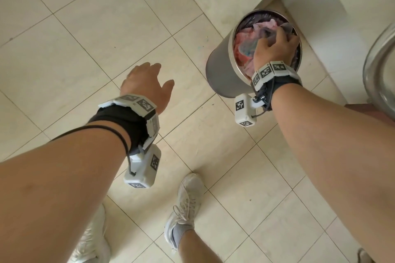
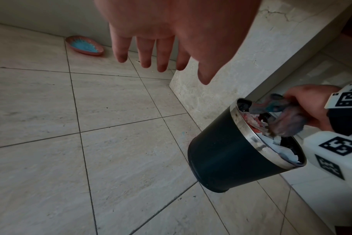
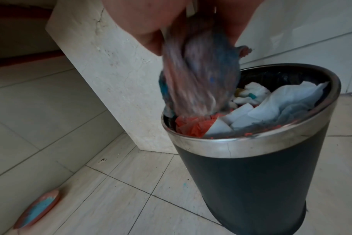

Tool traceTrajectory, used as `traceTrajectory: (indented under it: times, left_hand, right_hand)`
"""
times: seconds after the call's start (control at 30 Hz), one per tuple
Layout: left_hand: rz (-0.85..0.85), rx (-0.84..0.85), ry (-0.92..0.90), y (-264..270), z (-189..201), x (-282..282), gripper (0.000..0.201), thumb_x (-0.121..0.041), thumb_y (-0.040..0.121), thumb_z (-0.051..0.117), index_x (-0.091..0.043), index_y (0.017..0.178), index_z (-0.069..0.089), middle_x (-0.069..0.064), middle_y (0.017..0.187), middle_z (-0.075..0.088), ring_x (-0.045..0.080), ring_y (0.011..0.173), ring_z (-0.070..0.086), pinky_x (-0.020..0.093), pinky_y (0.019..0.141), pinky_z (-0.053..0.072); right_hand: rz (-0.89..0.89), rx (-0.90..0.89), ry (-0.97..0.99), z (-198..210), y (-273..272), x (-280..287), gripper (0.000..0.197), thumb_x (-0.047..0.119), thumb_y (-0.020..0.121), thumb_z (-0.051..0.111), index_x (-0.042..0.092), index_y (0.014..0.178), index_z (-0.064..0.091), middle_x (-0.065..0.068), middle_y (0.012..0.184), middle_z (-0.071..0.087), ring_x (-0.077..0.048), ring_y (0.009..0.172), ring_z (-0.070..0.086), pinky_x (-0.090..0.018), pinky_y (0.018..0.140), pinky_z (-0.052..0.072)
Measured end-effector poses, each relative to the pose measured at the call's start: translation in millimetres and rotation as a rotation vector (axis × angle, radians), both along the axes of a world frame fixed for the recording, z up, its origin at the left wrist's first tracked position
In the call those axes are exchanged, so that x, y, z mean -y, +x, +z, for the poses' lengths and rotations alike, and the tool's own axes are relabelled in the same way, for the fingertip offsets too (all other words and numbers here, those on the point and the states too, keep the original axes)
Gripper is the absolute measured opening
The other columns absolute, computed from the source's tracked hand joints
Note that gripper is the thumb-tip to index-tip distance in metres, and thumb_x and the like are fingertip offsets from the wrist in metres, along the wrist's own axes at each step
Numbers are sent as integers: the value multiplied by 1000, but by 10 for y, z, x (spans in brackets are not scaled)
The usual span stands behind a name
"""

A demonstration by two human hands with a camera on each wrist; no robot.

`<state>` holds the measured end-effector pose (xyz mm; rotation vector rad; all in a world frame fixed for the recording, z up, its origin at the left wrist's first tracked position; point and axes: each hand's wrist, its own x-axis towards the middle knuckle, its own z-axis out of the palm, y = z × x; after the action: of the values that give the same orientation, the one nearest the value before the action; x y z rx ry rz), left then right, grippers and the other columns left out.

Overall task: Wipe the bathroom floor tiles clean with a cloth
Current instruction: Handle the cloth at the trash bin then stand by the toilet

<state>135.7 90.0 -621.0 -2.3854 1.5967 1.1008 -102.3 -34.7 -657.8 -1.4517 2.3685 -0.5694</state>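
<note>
Right hand [image 1: 275, 47] grips a crumpled, stained cloth [image 3: 199, 82] with curled fingers, directly above the open bin [image 1: 220, 70]; the cloth's lower end touches the waste inside. Left hand [image 1: 145, 85] hangs over the floor tiles [image 1: 85, 49], fingers extended and relaxed, holding nothing.

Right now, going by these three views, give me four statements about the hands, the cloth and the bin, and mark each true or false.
1. The right hand grips a stained cloth over the bin. True.
2. The left hand holds a sponge. False: it is empty, fingers spread above the floor tiles.
3. The bin is empty. False: crumpled white and red waste fills it.
4. A pink dish with blue contents lies on the floor by the wall. True.
</note>
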Motion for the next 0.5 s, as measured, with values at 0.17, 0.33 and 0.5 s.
traceTrajectory:
  times: [0.17,0.33,0.5]
  left_hand:
    - [-34,4,23,-49,-15,56,65,-48,101,42,-24,156,18,1,164,12,23,151,8,45,121,14]
    - [-65,21,18,-86,-17,77,66,-48,100,44,-24,156,18,2,164,10,24,151,6,48,122,13]
    - [-82,42,40,-84,-21,82,66,-49,100,43,-24,156,17,2,164,9,24,151,5,47,122,13]
  right_hand:
    - [39,17,73,64,-49,-28,49,6,93,53,18,140,50,-9,143,39,-26,130,46,-30,105,41]
    - [98,17,33,195,-137,-16,39,22,100,47,19,139,54,-9,139,51,-23,128,48,-26,104,37]
    - [-86,273,1,343,-84,36,35,23,105,40,21,135,58,3,121,64,-6,96,60,-3,69,39]
